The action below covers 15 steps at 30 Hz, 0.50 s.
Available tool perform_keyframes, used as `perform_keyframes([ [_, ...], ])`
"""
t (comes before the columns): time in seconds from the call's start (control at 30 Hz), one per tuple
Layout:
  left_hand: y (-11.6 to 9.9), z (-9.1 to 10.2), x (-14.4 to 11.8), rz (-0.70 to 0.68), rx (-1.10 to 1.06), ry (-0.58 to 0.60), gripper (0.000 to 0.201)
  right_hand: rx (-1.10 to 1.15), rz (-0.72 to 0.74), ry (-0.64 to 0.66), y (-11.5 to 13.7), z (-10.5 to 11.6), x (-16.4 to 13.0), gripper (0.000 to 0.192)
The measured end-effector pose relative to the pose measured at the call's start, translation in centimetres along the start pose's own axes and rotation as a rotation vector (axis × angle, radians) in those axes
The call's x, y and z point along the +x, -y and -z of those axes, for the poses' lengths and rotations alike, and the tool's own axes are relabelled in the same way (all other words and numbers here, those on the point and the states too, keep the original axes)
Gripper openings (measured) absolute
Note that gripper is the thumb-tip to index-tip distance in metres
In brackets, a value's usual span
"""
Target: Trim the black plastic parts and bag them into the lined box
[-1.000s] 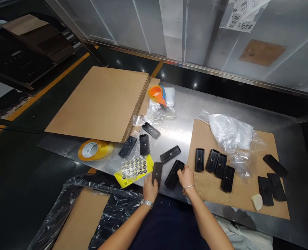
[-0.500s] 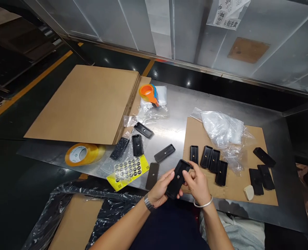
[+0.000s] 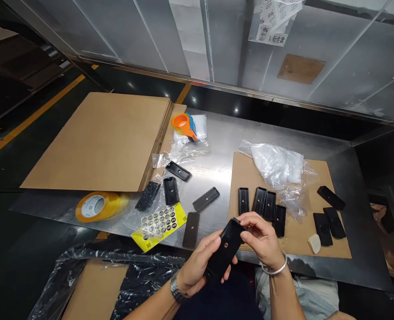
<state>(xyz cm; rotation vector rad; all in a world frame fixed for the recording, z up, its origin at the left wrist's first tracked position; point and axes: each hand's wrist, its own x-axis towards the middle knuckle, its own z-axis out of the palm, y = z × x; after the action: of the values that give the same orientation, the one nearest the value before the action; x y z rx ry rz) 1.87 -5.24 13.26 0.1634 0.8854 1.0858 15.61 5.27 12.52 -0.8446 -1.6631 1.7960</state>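
Both hands grasp one black tray (image 3: 224, 251), lifted just in front of the cardboard sheet (image 3: 317, 178). The left hand (image 3: 199, 266) cradles its lower end; the right hand (image 3: 262, 238) pinches its upper end, near the sheet's row of trays (image 3: 262, 204).

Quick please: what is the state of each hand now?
Left hand: closed around the lower part of the black rectangular plastic tray.
Right hand: pinching the same tray's upper end.
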Motion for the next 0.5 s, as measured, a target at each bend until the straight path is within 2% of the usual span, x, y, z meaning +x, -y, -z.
perform_keyframes([
  [0.1, 0.04, -0.50, -0.22, 0.008, -0.001, -0.034, 0.038, 0.048, -0.029, -0.017, -0.13, 0.15, -0.31, 0.005],
  [0.2, -0.01, -0.80, -0.32, 0.023, -0.006, -0.058, 0.040, 0.057, -0.045, -0.038, -0.22, 0.14, -0.53, 0.005],
  [0.3, -0.08, -0.96, -0.38, 0.028, 0.002, -0.071, 0.043, 0.020, -0.019, -0.023, -0.18, 0.19, -0.54, 0.015],
  [0.4, -0.04, -1.08, -0.39, 0.031, -0.007, -0.087, 0.045, 0.042, -0.030, -0.026, -0.30, 0.24, -0.45, 0.006],
  [0.5, 0.03, -1.14, -0.29, 0.030, -0.030, -0.119, 0.047, 0.131, -0.075, -0.082, -0.77, -0.07, -0.36, 0.008],
])
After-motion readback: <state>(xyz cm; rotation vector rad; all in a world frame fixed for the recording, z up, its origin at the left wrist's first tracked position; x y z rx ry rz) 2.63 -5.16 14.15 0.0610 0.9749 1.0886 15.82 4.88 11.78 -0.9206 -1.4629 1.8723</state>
